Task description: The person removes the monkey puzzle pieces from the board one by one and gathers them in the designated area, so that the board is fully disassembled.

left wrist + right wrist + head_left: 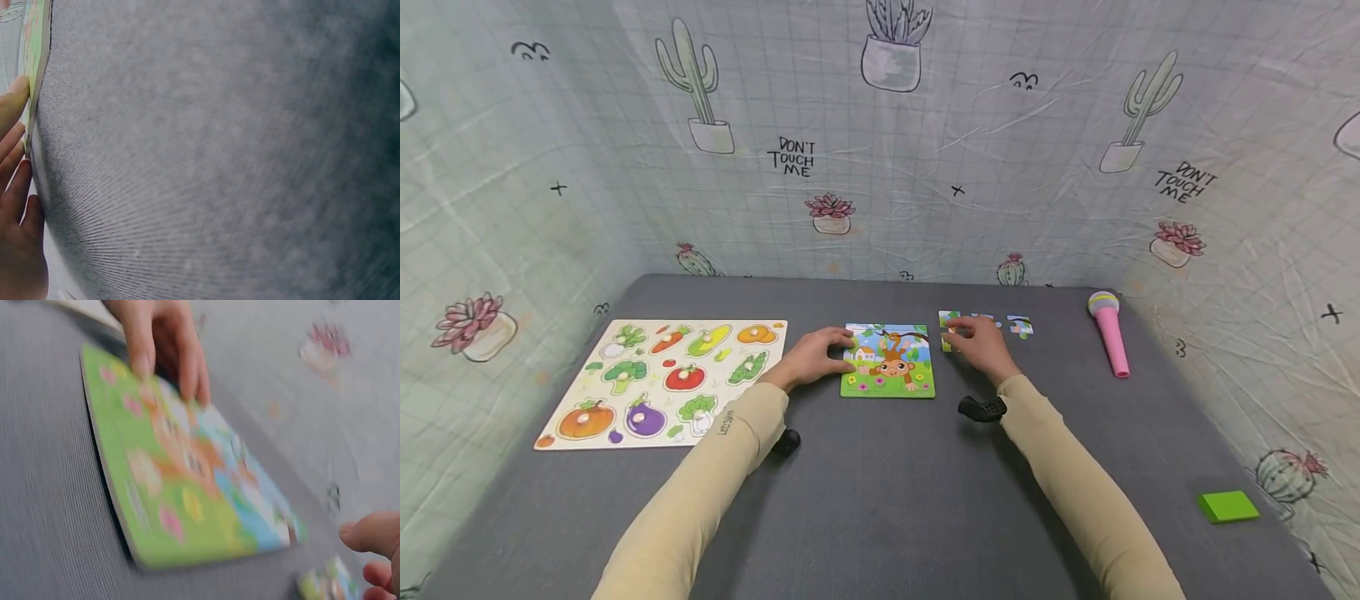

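Note:
A square jigsaw puzzle (887,379) with a hanging monkey picture lies flat on the grey table. My left hand (815,357) is at its left side, with the thumb and fingertips resting on the puzzle's border. In the left wrist view the left hand (19,250) touches the puzzle's edge (39,69). To the right of the puzzle, my right hand (981,346) hovers over loose jigsaw pieces (1020,326), thumb and index finger apart. The hand partly hides some pieces. The right wrist view is blurred; there a loose piece (328,581) lies close to the right thumb (369,534).
A vegetable peg board (655,392) lies on the left, partly beneath the left forearm. A pink toy microphone (1110,337) lies at the back right. Near the right edge sits a green block (1227,507). Printed cloth (910,167) walls the table's back and sides.

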Demonstrator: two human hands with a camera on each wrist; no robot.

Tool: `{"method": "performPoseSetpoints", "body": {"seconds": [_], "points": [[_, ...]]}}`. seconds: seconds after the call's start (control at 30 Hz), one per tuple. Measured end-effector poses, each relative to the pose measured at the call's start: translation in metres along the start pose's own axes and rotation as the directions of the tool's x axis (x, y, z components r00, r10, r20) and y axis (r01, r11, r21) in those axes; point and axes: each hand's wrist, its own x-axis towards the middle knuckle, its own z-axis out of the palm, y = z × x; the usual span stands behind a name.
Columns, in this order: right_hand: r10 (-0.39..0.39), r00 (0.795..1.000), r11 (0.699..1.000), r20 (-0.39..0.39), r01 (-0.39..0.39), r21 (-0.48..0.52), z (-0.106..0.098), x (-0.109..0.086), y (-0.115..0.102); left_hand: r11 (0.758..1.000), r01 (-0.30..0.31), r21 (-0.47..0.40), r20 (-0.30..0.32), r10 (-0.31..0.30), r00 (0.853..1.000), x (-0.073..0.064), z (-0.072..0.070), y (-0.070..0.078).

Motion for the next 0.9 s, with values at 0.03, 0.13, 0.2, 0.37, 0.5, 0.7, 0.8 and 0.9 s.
{"method": "performPoseSetpoints", "body": {"seconds": [0.03,0.13,0.2,0.37,0.5,0.7,0.8,0.9], "points": [[0.003,1.0,1.0,0.024,-0.003,0.021,0.002,0.0,-0.006,1.0,-0.001,0.0,0.0,0.001,1.0,0.0,0.0,0.0],[0.004,0.994,0.997,0.11,-0.013,0.077,0.01,-0.003,-0.023,1.0,-0.007,-0.005,0.001,0.007,1.0,0.0,0.001,0.0],[-0.016,0.986,0.996,0.164,0.002,0.089,0.018,-0.004,-0.033,1.0,-0.009,-0.009,0.001,0.009,1.0,0.0,0.0,0.0],[-0.093,0.96,0.996,0.264,0.088,0.03,0.039,-0.003,-0.043,1.0,-0.013,-0.008,-0.009,0.013,1.0,0.0,0.002,-0.002],[-0.088,0.949,0.996,0.301,0.089,0.011,0.049,-0.001,-0.043,1.0,-0.021,-0.004,-0.018,0.021,1.0,-0.001,0.003,-0.004],[-0.131,0.947,0.991,0.292,0.136,0.003,0.055,0.004,-0.041,1.0,-0.006,-0.018,-0.03,0.006,1.0,-0.001,0.003,-0.003],[-0.165,0.943,0.98,0.287,0.19,-0.059,0.057,0.004,-0.042,1.0,-0.005,-0.017,-0.032,0.004,0.999,-0.001,0.004,-0.003],[-0.169,0.944,0.968,0.284,0.212,-0.132,0.058,0.003,-0.044,1.0,-0.011,-0.014,-0.031,0.011,0.999,0.0,0.005,-0.004]]}}
